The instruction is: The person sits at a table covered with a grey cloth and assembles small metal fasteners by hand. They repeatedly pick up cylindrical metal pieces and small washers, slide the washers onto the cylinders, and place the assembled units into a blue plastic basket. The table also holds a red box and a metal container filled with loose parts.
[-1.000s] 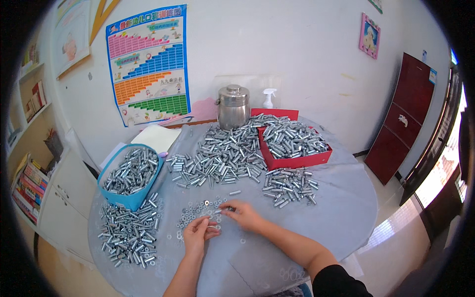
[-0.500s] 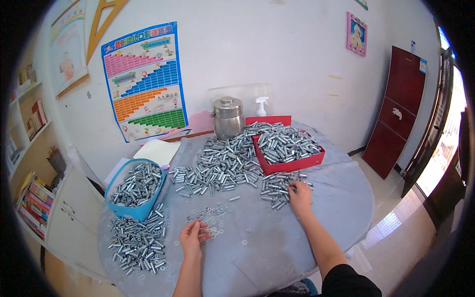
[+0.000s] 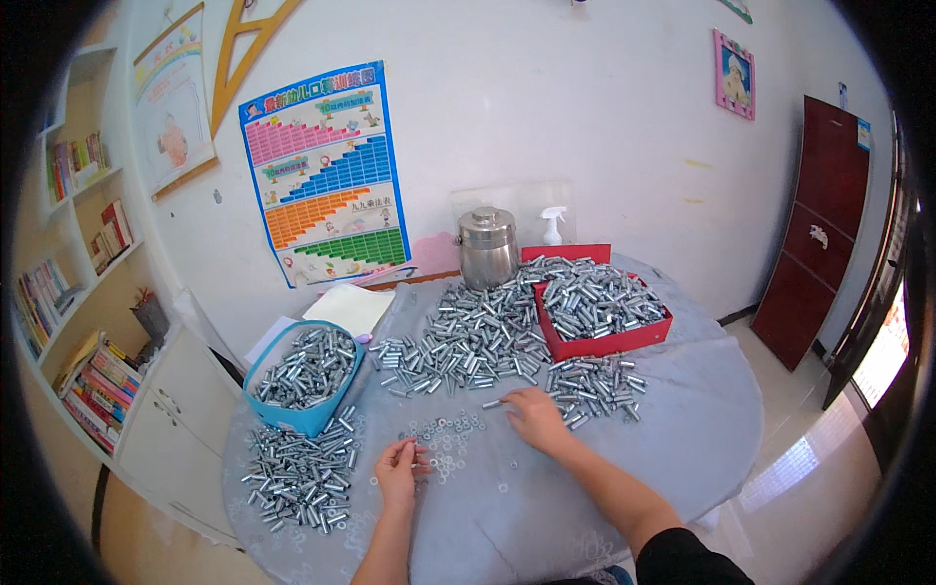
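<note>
My right hand (image 3: 534, 419) is at the middle of the table, its fingers closed on the right end of a single silver metal sleeve (image 3: 490, 404). My left hand (image 3: 397, 470) is held at the left edge of the scattered small washers (image 3: 447, 466). Its thumb and fingertips are pinched together; whatever is between them is too small to make out. Just right of my right hand lies a small pile of similar sleeves (image 3: 600, 386). A larger heap of sleeves (image 3: 468, 341) spreads beyond both hands.
A blue basket (image 3: 310, 420) full of sleeves stands at left, with a loose pile (image 3: 297, 478) before it. At the back are a red box (image 3: 609, 345) heaped with sleeves, a steel canister (image 3: 487, 249) and a white spray bottle (image 3: 553, 226). Paper (image 3: 349, 309) lies behind the basket.
My right hand has moved left from the small pile by the red box to the lone sleeve. My left hand stays near the washers. The whole view has shifted slightly.
</note>
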Demonstrator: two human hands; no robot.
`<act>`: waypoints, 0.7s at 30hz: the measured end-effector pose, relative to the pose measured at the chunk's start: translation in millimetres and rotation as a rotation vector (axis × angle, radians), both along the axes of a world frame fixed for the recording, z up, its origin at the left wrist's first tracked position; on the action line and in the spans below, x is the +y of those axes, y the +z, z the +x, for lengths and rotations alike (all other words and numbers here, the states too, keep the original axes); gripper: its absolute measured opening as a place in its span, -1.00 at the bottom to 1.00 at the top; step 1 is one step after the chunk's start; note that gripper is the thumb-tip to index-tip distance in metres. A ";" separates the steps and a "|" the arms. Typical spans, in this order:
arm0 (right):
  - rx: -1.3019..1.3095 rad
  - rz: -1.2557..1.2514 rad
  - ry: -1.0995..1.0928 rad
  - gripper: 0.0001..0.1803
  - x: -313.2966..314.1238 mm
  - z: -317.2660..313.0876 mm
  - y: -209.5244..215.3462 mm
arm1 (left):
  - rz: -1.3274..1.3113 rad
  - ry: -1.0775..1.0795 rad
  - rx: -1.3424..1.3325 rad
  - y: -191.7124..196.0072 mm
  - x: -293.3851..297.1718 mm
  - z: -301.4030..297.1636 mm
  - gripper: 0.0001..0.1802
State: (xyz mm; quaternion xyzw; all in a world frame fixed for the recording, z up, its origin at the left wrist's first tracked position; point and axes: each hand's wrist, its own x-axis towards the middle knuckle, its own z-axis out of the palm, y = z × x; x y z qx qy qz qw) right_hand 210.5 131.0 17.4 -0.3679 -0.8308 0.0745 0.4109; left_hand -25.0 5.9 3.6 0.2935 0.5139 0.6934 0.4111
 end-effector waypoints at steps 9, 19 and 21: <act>0.025 -0.050 -0.066 -0.80 24.7 -31.5 -41.3 | -0.011 -0.046 0.350 15.7 19.1 13.1 -0.85; 0.070 -0.085 -0.134 -0.81 23.8 -33.7 -43.7 | -0.199 -0.024 1.212 13.9 129.7 17.4 -0.71; 0.083 -0.070 -0.128 -0.81 25.3 -34.2 -44.9 | -0.244 -0.002 1.333 17.1 144.7 24.5 -0.71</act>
